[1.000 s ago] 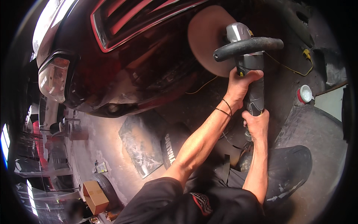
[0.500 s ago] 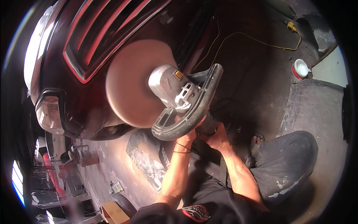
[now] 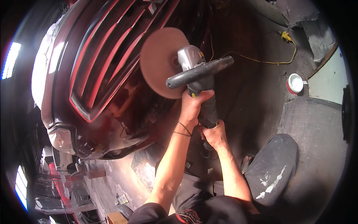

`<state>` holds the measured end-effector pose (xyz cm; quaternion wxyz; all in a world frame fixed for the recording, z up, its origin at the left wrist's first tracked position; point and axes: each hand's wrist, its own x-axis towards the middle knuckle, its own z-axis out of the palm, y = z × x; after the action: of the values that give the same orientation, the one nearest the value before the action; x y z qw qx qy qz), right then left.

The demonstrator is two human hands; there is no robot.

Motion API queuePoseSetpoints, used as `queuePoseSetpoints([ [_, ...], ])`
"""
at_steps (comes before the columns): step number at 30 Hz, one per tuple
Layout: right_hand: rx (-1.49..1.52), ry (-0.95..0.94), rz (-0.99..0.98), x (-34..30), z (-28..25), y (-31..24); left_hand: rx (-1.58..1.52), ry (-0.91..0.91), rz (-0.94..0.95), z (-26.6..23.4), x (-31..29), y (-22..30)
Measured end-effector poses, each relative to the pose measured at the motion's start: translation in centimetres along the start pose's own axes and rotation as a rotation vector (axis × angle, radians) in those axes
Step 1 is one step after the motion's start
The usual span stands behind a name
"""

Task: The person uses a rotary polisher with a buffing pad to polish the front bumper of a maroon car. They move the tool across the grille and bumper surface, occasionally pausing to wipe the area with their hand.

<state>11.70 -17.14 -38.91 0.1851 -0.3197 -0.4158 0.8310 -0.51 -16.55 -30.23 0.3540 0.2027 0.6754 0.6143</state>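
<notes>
My hands hold a rotary polisher [image 3: 191, 58] with a silver head and a black loop handle [image 3: 201, 71]. Its round, pinkish-brown pad [image 3: 158, 63] looks blurred, as if spinning, and faces the dark red car bumper [image 3: 112, 112]. Whether the pad touches the bumper is hard to tell. My left hand [image 3: 193, 105] is closed round the body just behind the loop handle, thumb across the top. Further back, my right hand [image 3: 214, 134] wraps the rear grip. Left of the pad are the bumper's red-edged grille slats [image 3: 112, 63].
A yellow cord [image 3: 268, 62] with a yellow plug [image 3: 286, 36] runs over the floor at the upper right. Below it stands an open tub of white stuff [image 3: 295, 83]. A cardboard box [image 3: 117, 218] and a tire [image 3: 126, 211] sit at the lower left.
The polisher appears further up and to the right in view, its loop handle now seen more edge-on. More of the grille shows. Both hands have kept hold.
</notes>
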Motion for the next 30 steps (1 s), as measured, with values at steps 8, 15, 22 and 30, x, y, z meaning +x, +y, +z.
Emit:
queuePoseSetpoints([
  [8, 0.142, -0.069, 0.065, 7.1, -1.1, -9.9, 0.192, 0.015, -0.143, 5.3, 10.5, 6.8],
  [15, 0.437, -0.186, 0.169, 10.1, -1.2, -11.1, 0.389, 0.119, -0.196, 6.8, 14.6, 7.4],
  [22, 0.508, -0.215, 0.228, 7.3, -0.7, -6.8, 0.503, 0.158, -0.204, 5.3, 11.5, 4.5],
  [30, 0.575, -0.209, 0.291, 0.4, 3.6, 0.2, 0.523, 0.167, -0.153, -0.5, 2.3, 1.5],
])
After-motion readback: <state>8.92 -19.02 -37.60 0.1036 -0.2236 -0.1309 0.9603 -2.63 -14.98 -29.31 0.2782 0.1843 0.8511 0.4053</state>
